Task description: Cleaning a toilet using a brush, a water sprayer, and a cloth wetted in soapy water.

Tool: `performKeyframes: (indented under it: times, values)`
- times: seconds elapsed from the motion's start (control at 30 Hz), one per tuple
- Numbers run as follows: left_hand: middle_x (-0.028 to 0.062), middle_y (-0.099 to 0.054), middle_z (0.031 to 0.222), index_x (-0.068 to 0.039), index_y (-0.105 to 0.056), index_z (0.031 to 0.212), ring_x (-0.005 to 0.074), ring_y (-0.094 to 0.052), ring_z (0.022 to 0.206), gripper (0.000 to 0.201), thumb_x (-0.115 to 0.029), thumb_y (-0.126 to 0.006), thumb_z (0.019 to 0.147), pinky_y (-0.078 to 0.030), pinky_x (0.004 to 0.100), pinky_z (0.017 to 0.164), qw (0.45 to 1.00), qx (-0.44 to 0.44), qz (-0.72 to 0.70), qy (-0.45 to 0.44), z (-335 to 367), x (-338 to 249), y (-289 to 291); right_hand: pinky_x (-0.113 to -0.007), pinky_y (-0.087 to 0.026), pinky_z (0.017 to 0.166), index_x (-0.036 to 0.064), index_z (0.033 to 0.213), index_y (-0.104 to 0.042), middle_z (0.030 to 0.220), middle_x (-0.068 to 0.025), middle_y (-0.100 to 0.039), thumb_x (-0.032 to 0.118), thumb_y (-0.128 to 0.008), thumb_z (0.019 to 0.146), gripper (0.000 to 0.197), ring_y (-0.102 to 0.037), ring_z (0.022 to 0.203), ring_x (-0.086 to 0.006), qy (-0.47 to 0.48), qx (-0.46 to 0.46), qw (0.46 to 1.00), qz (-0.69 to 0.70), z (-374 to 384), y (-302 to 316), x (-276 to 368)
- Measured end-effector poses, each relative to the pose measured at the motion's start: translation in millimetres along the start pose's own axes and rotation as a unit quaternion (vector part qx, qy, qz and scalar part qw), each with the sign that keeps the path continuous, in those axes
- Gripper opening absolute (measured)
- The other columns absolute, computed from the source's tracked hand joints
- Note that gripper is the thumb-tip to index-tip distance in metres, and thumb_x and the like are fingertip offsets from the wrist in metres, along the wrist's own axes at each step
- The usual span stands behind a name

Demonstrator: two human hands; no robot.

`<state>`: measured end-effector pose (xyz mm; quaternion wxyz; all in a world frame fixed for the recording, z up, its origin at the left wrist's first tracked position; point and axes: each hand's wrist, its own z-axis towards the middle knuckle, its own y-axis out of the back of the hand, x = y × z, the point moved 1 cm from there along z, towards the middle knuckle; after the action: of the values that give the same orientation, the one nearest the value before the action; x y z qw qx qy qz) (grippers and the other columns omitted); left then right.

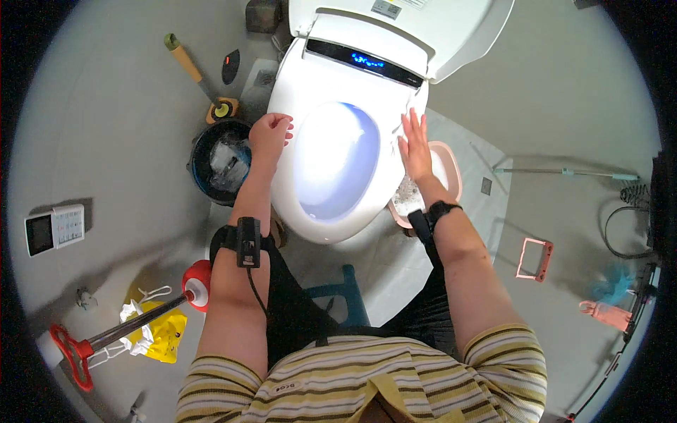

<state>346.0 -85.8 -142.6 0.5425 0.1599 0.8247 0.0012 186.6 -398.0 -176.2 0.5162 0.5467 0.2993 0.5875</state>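
In front of me stands a white toilet (pixel 303 211) with its lid (pixel 465 28) raised and a lit blue display on the dark panel (pixel 363 62) behind the seat. The inside of the bowl (pixel 338 162) glows bluish white. My left hand (pixel 270 139) is at the left edge of the seat, its fingers curled in; whether anything is in them is hidden. Along the right edge, my right hand (pixel 416 146) has its fingers stretched out, palm toward the toilet's side.
Left of the toilet stand a dark bin (pixel 201 173) with a clear plastic liner and a yellow-handled brush (pixel 190 63). A pink basin (pixel 453 166) with suds sits under my right arm. A teal stool (pixel 349 292) is between my legs. A red plunger (pixel 197 282) is at lower left.
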Motion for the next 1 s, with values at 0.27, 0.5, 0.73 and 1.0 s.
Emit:
performKeyframes:
  times: [0.27,0.5,0.73,1.0]
  values:
    - [0.0044,-0.069,0.084,-0.005,-0.068,0.095,0.0114,-0.064,0.068,0.015,-0.015,-0.059,0.089,-0.05,0.0254,0.06,1.0,0.015,-0.011,-0.006,-1.0,-7.5,-21.0,-0.038,-0.03,0.112,-0.0064,0.147,-0.012,0.148,-0.0314,-0.028,0.012,-0.041,0.099,0.06,-0.037,0.133,-0.041,-0.286,-0.083,0.934,0.196,-8.4,-27.6,17.7]
    - [0.0049,-0.07,0.088,-0.007,-0.068,0.099,0.0125,-0.065,0.071,0.018,-0.019,-0.059,0.09,-0.051,0.0251,0.063,0.997,0.058,0.033,-0.026,-9.6,-2.8,-42.6,-0.041,-0.021,0.116,-0.0096,0.146,-0.012,0.149,-0.0323,-0.021,0.007,-0.046,0.095,0.064,-0.024,0.14,-0.0417,-0.345,-0.134,0.908,0.2,-96.5,-42.8,108.9]
    - [0.0054,-0.069,0.087,-0.005,-0.067,0.099,0.0131,-0.066,0.072,0.02,-0.02,-0.058,0.09,-0.051,0.0251,0.064,0.987,0.112,0.101,-0.058,-21.2,0.9,-60.9,-0.038,-0.022,0.115,-0.0056,0.15,-0.008,0.151,-0.0301,-0.022,0.002,-0.048,0.091,0.072,-0.026,0.14,-0.0364,-0.359,-0.11,0.889,0.263,-156.6,-48.2,160.9]
    - [0.008,-0.069,0.079,0.0,-0.067,0.092,0.0146,-0.065,0.063,0.021,-0.019,-0.061,0.087,-0.051,0.0276,0.059,0.976,0.155,0.132,-0.072,-39.1,19.1,-66.6,-0.041,-0.047,0.097,0.0079,0.134,-0.052,0.125,-0.0126,-0.06,0.026,-0.044,0.097,0.042,-0.058,0.113,-0.0266,-0.5,-0.1,0.415,0.754,-205.2,28.2,68.0]
